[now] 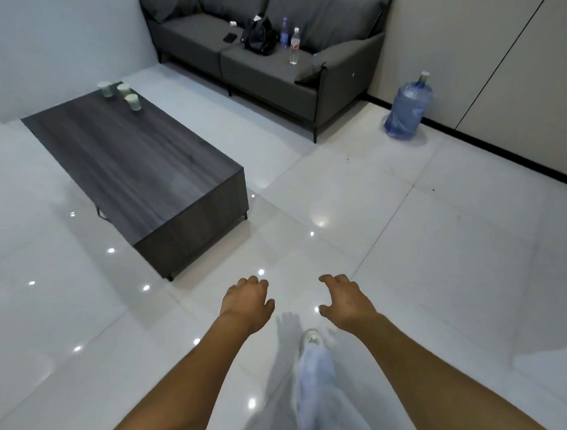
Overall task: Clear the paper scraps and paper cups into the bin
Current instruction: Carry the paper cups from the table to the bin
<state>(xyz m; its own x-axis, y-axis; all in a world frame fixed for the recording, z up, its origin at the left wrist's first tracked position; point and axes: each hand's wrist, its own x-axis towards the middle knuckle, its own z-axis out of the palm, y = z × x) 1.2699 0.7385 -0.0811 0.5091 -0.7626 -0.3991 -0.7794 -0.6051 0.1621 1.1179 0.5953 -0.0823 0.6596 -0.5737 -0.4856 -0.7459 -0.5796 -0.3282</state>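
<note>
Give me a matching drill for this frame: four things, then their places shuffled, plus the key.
Things:
1. paper cups
2. black bag
3. big water jug
4. hands

Places:
A. on the floor by the wall
B. far end of the coffee table
C. empty, held out over the floor
D. on the sofa seat

Pairs: 1-B, 2-D, 3-A, 4-C

Three paper cups on counter
Pale green-white paper cups [123, 92] upright, clustered close together at far end of dark grey wood-grain counter [135, 163].
</note>
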